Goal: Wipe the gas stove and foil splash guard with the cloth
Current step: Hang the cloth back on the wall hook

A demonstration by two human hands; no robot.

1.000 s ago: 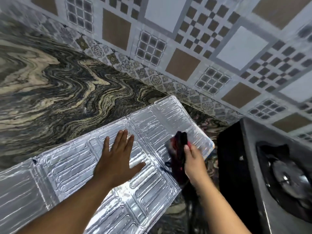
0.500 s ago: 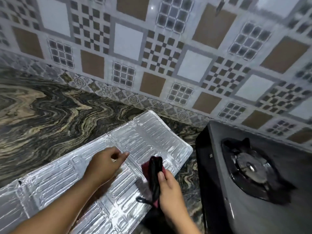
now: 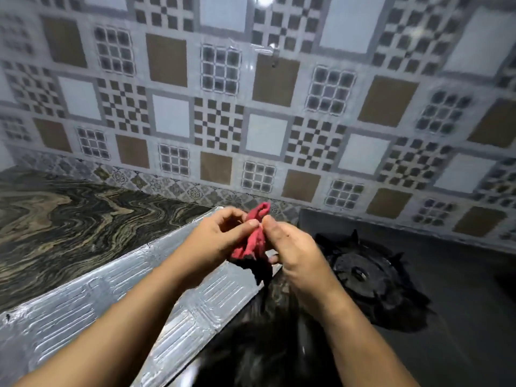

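Head view looks down on both hands raised above the tabletop [image 3: 69, 219], with the cloth [image 3: 255, 241] bunched between them. The left hand [image 3: 220, 241] pinches the red part of the cloth with thumb and curled fingers, and the right hand [image 3: 290, 247] pinches it from the other side, its fingers curled round the fabric; a dark end hangs loose below. The cloth looks light, soft and limp, so it will fold and droop wherever it is not held; it is best gathered into a pad under the palm and fingers before it is pressed down. The foil splash guard [image 3: 83, 300] lies flat on the tabletop at the near left, under the left forearm, not touched by either hand. It seems thin, light and easily dented or slid, so I judge it needs one hand flat on it while the other wipes gently along its ribs. The gas stove [image 3: 460, 303] sits to the right, its black burner [image 3: 360, 275] just beyond the right hand; it looks rigid and heavy, and should take firmer strokes.
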